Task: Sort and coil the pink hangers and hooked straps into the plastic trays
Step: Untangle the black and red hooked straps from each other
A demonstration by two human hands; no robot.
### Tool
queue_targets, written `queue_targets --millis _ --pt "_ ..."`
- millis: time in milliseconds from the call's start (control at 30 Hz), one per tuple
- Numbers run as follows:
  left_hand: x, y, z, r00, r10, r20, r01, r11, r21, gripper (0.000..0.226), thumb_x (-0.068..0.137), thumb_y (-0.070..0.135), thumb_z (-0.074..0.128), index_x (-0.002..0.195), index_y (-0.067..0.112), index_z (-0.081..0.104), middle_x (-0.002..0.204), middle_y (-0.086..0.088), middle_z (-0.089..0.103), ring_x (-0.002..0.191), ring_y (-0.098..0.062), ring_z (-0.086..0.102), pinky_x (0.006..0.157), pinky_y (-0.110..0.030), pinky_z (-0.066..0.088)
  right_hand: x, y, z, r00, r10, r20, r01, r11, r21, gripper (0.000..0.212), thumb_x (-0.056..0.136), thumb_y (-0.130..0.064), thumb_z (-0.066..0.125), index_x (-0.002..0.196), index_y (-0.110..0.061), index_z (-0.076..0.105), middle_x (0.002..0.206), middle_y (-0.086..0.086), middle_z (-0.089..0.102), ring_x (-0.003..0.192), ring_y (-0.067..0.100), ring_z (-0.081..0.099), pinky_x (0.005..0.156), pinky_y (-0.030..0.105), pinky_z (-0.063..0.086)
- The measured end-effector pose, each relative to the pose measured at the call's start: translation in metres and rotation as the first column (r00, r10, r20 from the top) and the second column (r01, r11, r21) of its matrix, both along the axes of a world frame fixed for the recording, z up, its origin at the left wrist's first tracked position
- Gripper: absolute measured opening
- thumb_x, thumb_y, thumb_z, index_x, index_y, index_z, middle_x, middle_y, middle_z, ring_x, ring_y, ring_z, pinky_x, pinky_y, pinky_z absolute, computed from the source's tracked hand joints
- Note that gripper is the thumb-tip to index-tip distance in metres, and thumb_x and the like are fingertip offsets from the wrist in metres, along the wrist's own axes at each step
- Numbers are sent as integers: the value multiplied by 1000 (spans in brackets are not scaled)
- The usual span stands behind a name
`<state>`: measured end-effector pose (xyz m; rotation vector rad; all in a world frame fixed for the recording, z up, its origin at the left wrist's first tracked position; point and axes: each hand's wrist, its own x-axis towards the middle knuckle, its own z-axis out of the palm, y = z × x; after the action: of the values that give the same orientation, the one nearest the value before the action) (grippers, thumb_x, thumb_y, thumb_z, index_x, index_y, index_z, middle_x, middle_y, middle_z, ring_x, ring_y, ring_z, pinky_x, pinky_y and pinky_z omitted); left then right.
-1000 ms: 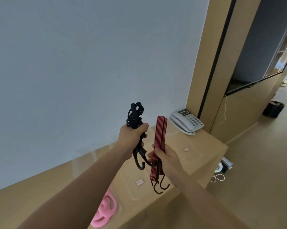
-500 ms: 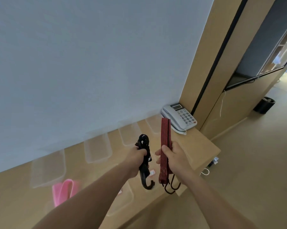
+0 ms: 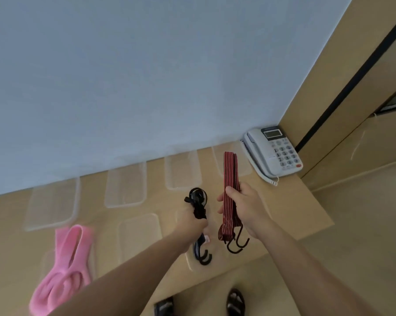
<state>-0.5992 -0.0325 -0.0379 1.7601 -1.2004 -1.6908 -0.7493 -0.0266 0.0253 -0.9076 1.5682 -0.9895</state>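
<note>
Straps [image 3: 229,215] were gripped above the counter [image 3: 295,208]: one black strap [image 3: 199,210] by the left hand [image 3: 190,222], one red strap [image 3: 229,174] by the right hand [image 3: 245,208]. Four clear trays [image 3: 125,185] were ranged behind; telephone digits [image 3: 285,153] were unreadable.

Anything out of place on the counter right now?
Only the pink hangers: a loose heap lying askew, seemingly across the front-left tray rather than neatly inside. Nothing else looks spilled or damaged.

One black strap [image 3: 198,208], one red strap [image 3: 230,169], seven trays [image 3: 125,187], one hanger pile [image 3: 67,258], one telephone [image 3: 272,153].
</note>
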Motion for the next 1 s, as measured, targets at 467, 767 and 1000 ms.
queue_targets --millis 467,767,1000 --pt "-44 -1 22 708 104 699 -30 993 -117 80 85 37 54 151 11 19 153 -6 30 140 -29 25 112 -44 25 -72 -23 -10 991 123 -59 -125 991 -36 18 92 -28 59 92 -10 62 69 -3 60 65 18 59 63 39 51" --pt "-109 -2 19 778 62 625 198 920 -338 65 88 31 55 147 18 34 146 -2 35 135 -22 28 107 -38 33 -142 -37 -31 926 99 -365 -97 995 23 18 93 -25 54 80 -13 58 69 3 60 64 21 60 57 33 45" --pt "-132 -13 8 866 -149 477 269 943 -194 53 97 29 49 148 17 38 139 -1 50 118 -17 54 94 -26 43 -145 -59 -69 814 252 -523 -205 968 147 17 94 -21 54 106 -12 62 92 4 67 81 22 62 73 33 51"
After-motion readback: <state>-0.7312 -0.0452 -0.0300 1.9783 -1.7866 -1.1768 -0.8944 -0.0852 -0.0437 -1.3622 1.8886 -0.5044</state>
